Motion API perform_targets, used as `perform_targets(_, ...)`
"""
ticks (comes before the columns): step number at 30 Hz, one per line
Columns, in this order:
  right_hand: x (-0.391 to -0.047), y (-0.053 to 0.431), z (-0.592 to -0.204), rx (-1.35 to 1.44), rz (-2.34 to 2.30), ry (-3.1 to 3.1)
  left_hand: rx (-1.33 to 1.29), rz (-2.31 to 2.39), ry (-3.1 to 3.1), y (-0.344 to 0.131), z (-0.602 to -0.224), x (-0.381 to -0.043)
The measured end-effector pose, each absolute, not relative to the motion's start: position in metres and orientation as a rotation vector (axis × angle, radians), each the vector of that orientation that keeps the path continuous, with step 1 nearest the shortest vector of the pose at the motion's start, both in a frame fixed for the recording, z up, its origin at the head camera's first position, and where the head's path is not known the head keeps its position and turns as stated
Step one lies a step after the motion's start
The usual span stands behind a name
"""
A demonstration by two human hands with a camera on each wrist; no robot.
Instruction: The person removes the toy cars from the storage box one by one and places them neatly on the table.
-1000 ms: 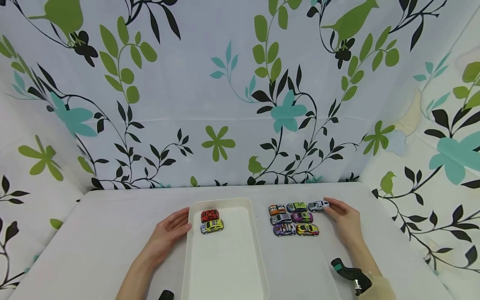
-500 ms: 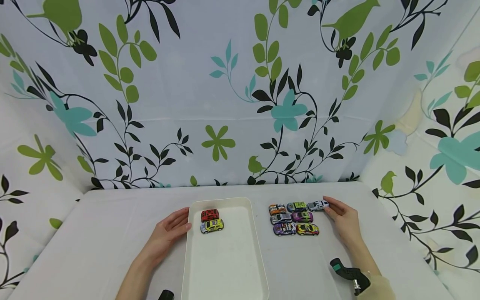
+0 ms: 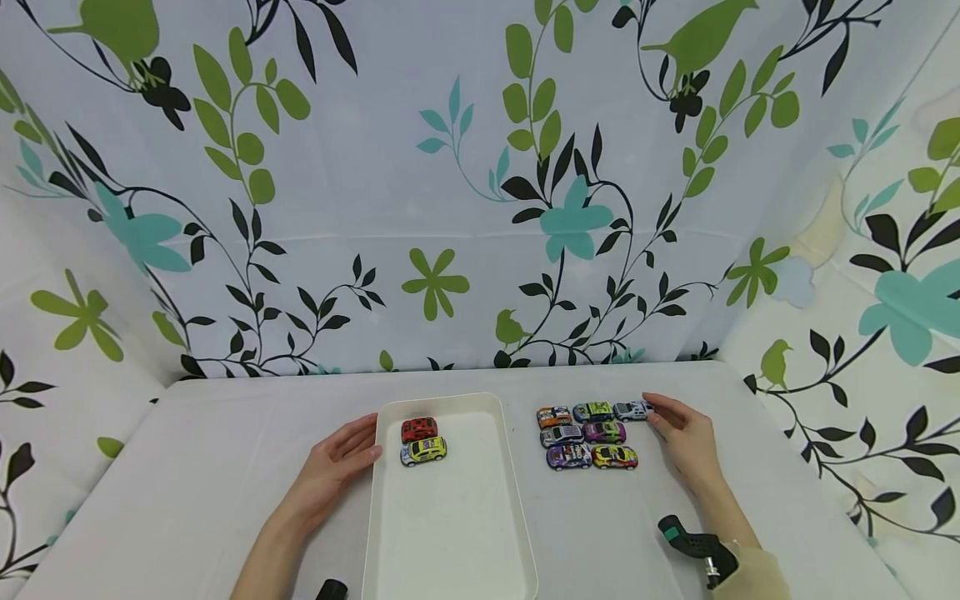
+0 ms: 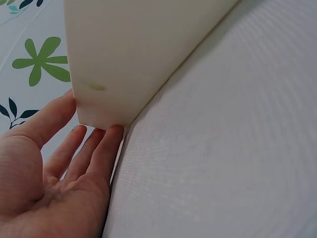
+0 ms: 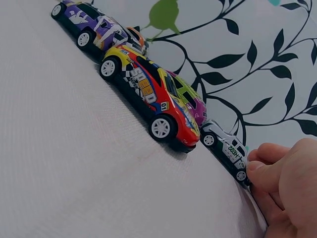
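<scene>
On the table my left hand rests against the left side of a shallow white tray. In the left wrist view its thumb and fingertips touch the tray's corner, the fingers only slightly bent. Inside the tray, near its far left corner, are a red toy car and a yellow toy car. My right hand pinches the near end of a white toy car, which stands on the table at the far right of a block of cars. The right wrist view shows thumb and fingers at that car's end.
Right of the tray, toy cars stand close together in rows: orange, green, grey, magenta, purple and red-yellow. A patterned curtain hangs behind the table. A black wrist mount sits by the right sleeve.
The white toy car has shifted slightly left towards the green one, with my right hand on it. My left hand stays at the tray's side.
</scene>
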State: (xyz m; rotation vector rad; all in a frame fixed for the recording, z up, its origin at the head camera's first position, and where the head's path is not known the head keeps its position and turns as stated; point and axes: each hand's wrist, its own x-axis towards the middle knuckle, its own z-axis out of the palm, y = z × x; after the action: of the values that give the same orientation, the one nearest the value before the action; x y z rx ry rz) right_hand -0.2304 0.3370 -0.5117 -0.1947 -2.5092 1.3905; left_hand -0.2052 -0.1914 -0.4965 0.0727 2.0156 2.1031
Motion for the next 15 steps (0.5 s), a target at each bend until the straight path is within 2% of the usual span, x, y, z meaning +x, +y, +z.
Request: perform_targets(15, -0.2291, 0.3339, -0.5083, -0.252, 1.46, -2.463, 0.079, 2.095, 2.024, -0.193, -0.4972, -0.2054)
